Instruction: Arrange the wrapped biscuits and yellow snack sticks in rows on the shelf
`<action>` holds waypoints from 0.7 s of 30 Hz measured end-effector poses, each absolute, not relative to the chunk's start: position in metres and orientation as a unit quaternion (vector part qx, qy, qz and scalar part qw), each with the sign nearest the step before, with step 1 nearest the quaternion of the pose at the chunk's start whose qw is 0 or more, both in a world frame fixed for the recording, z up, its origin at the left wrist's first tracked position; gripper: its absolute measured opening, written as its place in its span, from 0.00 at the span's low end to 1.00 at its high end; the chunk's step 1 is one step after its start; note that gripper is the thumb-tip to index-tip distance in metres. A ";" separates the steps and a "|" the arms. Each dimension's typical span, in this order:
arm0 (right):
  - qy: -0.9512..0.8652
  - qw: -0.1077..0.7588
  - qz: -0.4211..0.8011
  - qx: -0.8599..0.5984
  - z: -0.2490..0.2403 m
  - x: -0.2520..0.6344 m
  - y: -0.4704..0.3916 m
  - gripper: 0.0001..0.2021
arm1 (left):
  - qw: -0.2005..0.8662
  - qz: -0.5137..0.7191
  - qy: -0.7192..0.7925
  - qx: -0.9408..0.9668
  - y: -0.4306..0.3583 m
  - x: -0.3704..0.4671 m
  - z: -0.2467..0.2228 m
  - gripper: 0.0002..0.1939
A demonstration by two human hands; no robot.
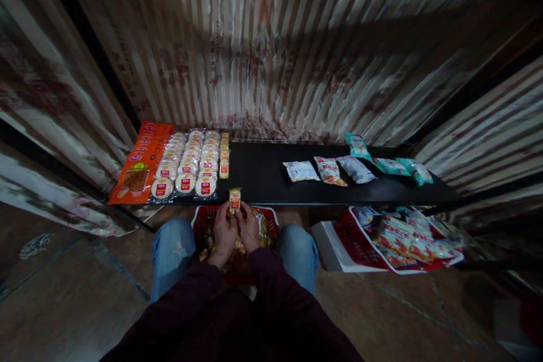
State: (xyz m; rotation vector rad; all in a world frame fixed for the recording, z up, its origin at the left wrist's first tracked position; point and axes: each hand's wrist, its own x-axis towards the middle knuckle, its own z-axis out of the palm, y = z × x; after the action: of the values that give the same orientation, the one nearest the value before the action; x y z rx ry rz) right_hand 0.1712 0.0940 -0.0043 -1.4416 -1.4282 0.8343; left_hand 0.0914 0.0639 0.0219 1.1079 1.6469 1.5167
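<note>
A small yellow snack packet (235,199) with a red label is pinched upright between the fingertips of my left hand (225,230) and my right hand (249,228). Both hands are above a red basket (275,216) between my knees, which holds more wrapped snacks. Just ahead is the black shelf (258,172). On its left part, similar yellow packets (224,158) form a column beside rows of round white wrapped snacks (185,182). The lower parts of the held packet are hidden by my fingers.
An orange snack bag (138,167) lies at the shelf's left end. White snack bags (330,171) and green bags (392,166) lie to the right. Below them, a second red basket (356,243) full of bags leans on a white box (326,246). Striped curtain material (271,56) hangs behind.
</note>
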 end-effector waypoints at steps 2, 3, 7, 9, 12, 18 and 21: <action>-0.587 0.455 0.324 -0.586 -0.003 0.169 0.100 0.17 | 0.317 0.580 0.627 0.414 0.069 0.090 0.025 0.20; -0.590 0.455 0.318 -0.586 -0.002 0.169 0.103 0.17 | 0.315 0.580 0.628 0.413 0.071 0.090 0.026 0.20; -0.603 0.450 0.296 -0.588 0.000 0.165 0.113 0.16 | 0.301 0.577 0.639 0.410 0.080 0.089 0.030 0.20; -0.609 0.448 0.286 -0.588 0.001 0.162 0.118 0.16 | 0.299 0.583 0.638 0.403 0.085 0.087 0.030 0.20; -0.611 0.442 0.281 -0.594 0.001 0.158 0.124 0.15 | 0.294 0.584 0.638 0.407 0.091 0.084 0.031 0.21; -0.618 0.450 0.280 -0.580 -0.001 0.151 0.137 0.18 | 0.277 0.575 0.648 0.415 0.104 0.078 0.035 0.21; -0.619 0.457 0.280 -0.575 0.000 0.148 0.143 0.19 | 0.271 0.583 0.645 0.413 0.111 0.075 0.036 0.21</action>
State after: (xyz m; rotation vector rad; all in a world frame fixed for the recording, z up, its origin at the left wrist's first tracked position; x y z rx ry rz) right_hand 0.1475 0.1426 -0.0003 -1.4167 -1.5256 0.6900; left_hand 0.0754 0.1105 0.0358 1.1116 1.7383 1.5699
